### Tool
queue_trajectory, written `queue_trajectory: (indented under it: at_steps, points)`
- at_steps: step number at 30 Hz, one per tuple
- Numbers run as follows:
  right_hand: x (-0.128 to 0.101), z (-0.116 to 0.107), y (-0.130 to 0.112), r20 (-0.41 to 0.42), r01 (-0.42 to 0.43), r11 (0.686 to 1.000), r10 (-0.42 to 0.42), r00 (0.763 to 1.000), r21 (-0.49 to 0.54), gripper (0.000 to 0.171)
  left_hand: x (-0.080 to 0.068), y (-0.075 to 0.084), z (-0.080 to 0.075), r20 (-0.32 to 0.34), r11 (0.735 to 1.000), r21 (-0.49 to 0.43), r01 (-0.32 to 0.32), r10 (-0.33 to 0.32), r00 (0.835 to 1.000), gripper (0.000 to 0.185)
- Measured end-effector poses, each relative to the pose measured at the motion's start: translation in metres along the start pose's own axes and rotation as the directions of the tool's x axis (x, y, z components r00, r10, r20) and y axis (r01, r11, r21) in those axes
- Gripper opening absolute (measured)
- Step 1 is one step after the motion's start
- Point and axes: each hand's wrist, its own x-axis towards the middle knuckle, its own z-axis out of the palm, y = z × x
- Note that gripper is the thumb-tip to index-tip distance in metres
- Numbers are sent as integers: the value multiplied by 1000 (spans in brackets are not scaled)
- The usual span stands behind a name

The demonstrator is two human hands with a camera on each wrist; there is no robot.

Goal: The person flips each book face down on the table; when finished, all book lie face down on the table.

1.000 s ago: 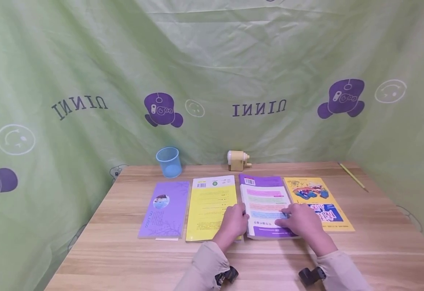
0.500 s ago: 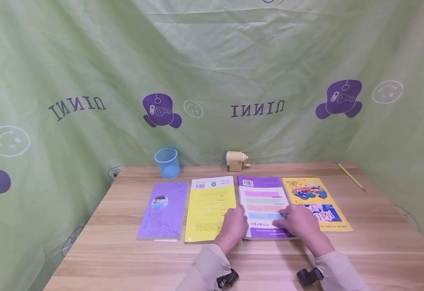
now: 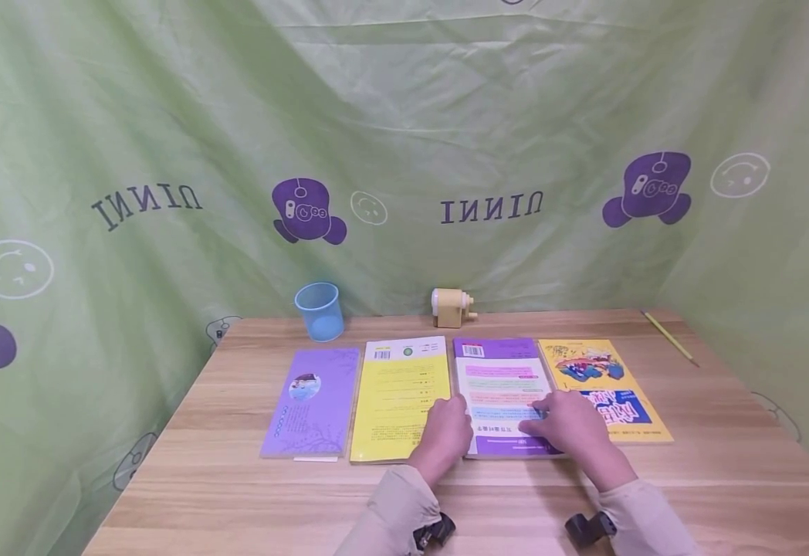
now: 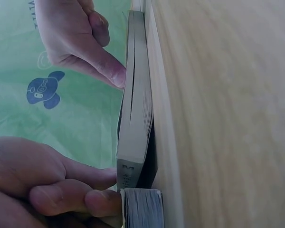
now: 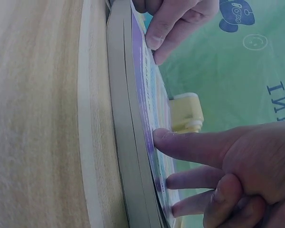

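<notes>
A thick book with a purple-and-white back cover (image 3: 505,374) lies flat on the table. My left hand (image 3: 446,428) has fingers bent down at its left edge, where it meets a yellow book (image 3: 401,401). In the left wrist view, one fingertip touches the top of the spine (image 4: 129,173) and other fingers are folded beside it; I cannot tell whether they grip the edge. My right hand (image 3: 578,425) rests on the lower right of the cover. In the right wrist view, its thumb and two straight fingers touch the cover, the others folded in.
Left of the yellow book lies a thin purple book (image 3: 314,401); an orange book (image 3: 595,363) lies at the right. Behind stand a blue cup (image 3: 321,313) and a yellow pencil sharpener (image 3: 450,309). A pencil (image 3: 668,337) lies near the table's right edge, before a green curtain (image 3: 404,116).
Both hands stay almost in place on the purple-and-white book. The head view has shifted slightly.
</notes>
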Motion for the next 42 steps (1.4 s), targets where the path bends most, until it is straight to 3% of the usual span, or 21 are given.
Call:
queue_trajectory:
  at_steps: [9,20,32,42]
  points:
    - [0,1,0,-5,11,1000,-11,1000,-2,48,-1,5,1,37,999,-2,44,-44,998,22]
    - [1,3,-2,-16,20,1000,-20,1000,5,48,-3,3,-3,7,1000,-17,-1,2,1000,20]
    - [2,3,-3,-17,14,1000,-13,1000,23,47,-6,13,-15,29,999,-40,10,-9,1000,33]
    - [0,1,2,-57,54,999,-54,997,4,45,-8,15,-15,55,991,-135,-9,17,998,43]
